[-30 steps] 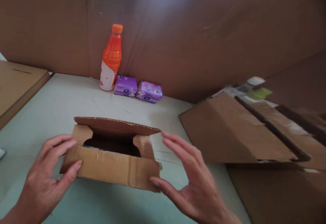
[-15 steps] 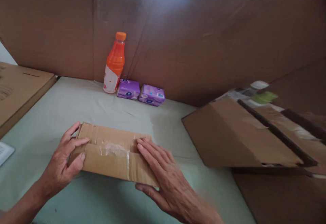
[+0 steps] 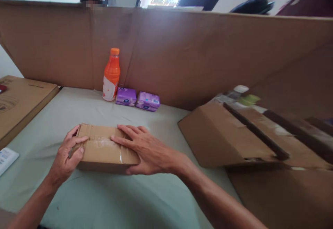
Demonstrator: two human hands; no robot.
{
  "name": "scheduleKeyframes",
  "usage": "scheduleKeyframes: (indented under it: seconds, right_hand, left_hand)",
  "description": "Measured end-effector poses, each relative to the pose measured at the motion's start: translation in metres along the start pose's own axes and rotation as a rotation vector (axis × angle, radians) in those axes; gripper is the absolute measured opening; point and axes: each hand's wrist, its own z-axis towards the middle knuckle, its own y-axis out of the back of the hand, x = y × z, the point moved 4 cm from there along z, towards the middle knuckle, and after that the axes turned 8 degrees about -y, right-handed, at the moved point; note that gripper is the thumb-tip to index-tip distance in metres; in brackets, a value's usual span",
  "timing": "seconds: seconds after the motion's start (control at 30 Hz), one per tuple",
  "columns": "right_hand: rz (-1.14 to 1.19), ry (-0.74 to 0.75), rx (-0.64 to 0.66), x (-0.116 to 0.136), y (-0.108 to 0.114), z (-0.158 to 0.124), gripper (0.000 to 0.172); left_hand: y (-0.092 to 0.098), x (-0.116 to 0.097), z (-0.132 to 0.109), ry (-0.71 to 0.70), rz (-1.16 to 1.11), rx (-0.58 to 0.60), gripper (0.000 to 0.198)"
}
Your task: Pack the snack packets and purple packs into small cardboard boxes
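Observation:
A small brown cardboard box (image 3: 101, 152) with clear tape over its top seam lies on the cloth-covered table. My left hand (image 3: 63, 158) grips its left end, fingers and thumb bent around the corner. Across the box's right end lies my right hand (image 3: 145, 149), fingers spread over the top and thumb at the near lower edge, covering that end. Behind the box, an orange bottle (image 3: 111, 74) stands upright beside two purple tissue packs (image 3: 126, 96), the right-hand pack (image 3: 148, 101) slightly nearer me.
Larger cardboard boxes (image 3: 208, 135) stand at the right, with a clear bottle (image 3: 238, 91) partly showing behind. A flat carton (image 3: 28, 100) and a white item (image 3: 7, 159) lie at left. A tall cardboard wall (image 3: 182, 59) closes off the back.
The view has tilted up, showing the room above the cardboard wall. My right hand has slid left and farther over the box's top; the box's near side now shows more. My left hand keeps its grip.

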Motion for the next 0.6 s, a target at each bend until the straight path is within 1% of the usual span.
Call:
scheduleKeyframes:
  seconds: [0.07,0.13,0.17,0.23,0.33,0.4,0.47,0.53,0.6]
  right_hand:
    - [-0.002,-0.019,-0.022,0.002,0.004,-0.004,0.094]
    - [0.001,-0.063,-0.057,0.004,0.006,-0.019,0.093]
    - [0.007,-0.097,-0.07,0.004,0.006,-0.03,0.093]
    - [0.018,-0.201,-0.086,0.002,0.003,-0.061,0.093]
    - [-0.006,-0.427,-0.132,-0.009,-0.011,-0.127,0.085]
    - [-0.069,-0.585,-0.211,-0.017,-0.027,-0.18,0.079]
    - [-0.169,-0.736,-0.316,-0.023,-0.045,-0.232,0.074]
    - [-0.3,-0.911,-0.424,-0.026,-0.061,-0.276,0.066]
    - [-0.421,-1.114,-0.493,-0.027,-0.072,-0.307,0.06]
  left_hand:
    - [-0.002,0.002,0.002,-0.005,-0.006,-0.004,0.031]
    - [-0.011,0.002,0.009,-0.018,-0.023,0.023,0.031]
    - [-0.018,-0.001,0.014,-0.029,-0.04,0.045,0.031]
    - [-0.042,-0.012,0.026,-0.062,-0.1,0.109,0.032]
    - [-0.093,-0.043,0.038,-0.081,-0.238,0.249,0.04]
    - [-0.128,-0.066,0.038,-0.066,-0.343,0.366,0.053]
    - [-0.157,-0.086,0.032,-0.067,-0.441,0.49,0.064]
    - [-0.178,-0.098,0.022,-0.078,-0.498,0.604,0.068]
    - [-0.19,-0.102,0.01,-0.066,-0.496,0.695,0.07]
